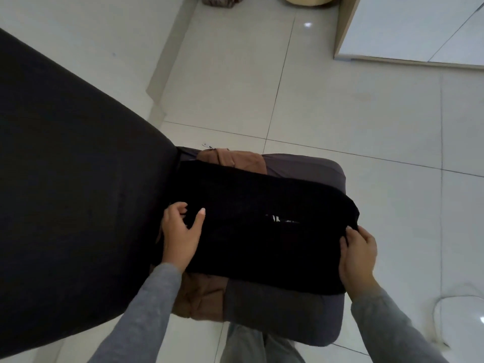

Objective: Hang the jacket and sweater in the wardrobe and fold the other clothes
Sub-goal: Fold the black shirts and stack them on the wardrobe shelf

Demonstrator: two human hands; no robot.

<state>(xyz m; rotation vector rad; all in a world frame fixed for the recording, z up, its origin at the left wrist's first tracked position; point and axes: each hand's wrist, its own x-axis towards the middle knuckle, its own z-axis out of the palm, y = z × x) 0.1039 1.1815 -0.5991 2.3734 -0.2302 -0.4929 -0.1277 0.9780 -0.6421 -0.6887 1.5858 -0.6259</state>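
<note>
Evidently the folding step is going on. From the head view, the black garment (pixel 262 231) is lying in a band across the grey footstool (pixel 314 166), covering part of a brown jacket (pixel 230 158). The left hand (pixel 180 231) is pinching its left edge, fingers curled and thumb on top, and the right hand (pixel 358 255) is gripping the right end. Next, I reckon, one end is needing to come over the other with the edges matched.

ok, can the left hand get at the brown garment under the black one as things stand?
Probably yes: the brown garment shows uncovered at its near end, right by the left hand, nothing between. The black garment covers only its middle.
</note>
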